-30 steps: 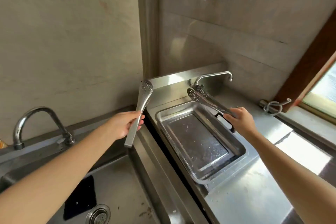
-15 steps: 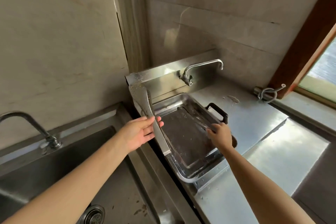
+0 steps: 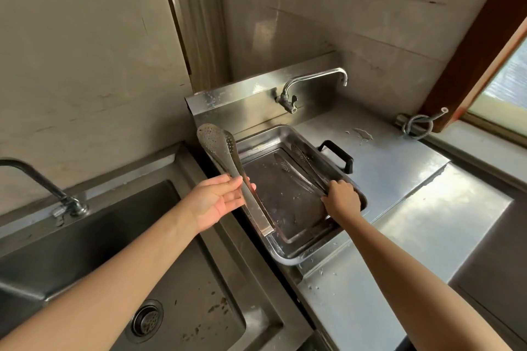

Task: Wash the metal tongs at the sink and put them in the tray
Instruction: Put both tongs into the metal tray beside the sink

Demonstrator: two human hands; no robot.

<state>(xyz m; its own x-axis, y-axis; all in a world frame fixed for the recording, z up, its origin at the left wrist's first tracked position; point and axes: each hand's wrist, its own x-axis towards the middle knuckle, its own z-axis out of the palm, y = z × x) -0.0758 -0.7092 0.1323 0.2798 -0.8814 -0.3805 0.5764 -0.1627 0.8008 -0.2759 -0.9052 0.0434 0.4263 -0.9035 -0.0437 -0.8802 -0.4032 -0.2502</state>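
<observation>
One pair of metal tongs (image 3: 225, 157) with perforated spoon ends is held by my left hand (image 3: 219, 201), its fingers and thumb pinching the handle over the left rim of the steel tray (image 3: 288, 256). A second pair of tongs (image 3: 302, 164) lies low inside the tray along its right side, perforated ends pointing to the back. My right hand (image 3: 340, 201) grips their handle end at the tray's right rim. The tray's bottom is wet.
A sink (image 3: 94, 236) with a drain (image 3: 147, 319) and a curved tap (image 3: 37, 179) lies at the left. A second tap (image 3: 313, 81) juts from the backsplash behind the tray. A black handle (image 3: 339, 155) shows behind the tray; a coiled hose (image 3: 417, 124) lies by the window.
My right hand has brought its tongs down from above the tray into it. My left hand has carried the other tongs rightward from over the sink edge to the tray's left rim.
</observation>
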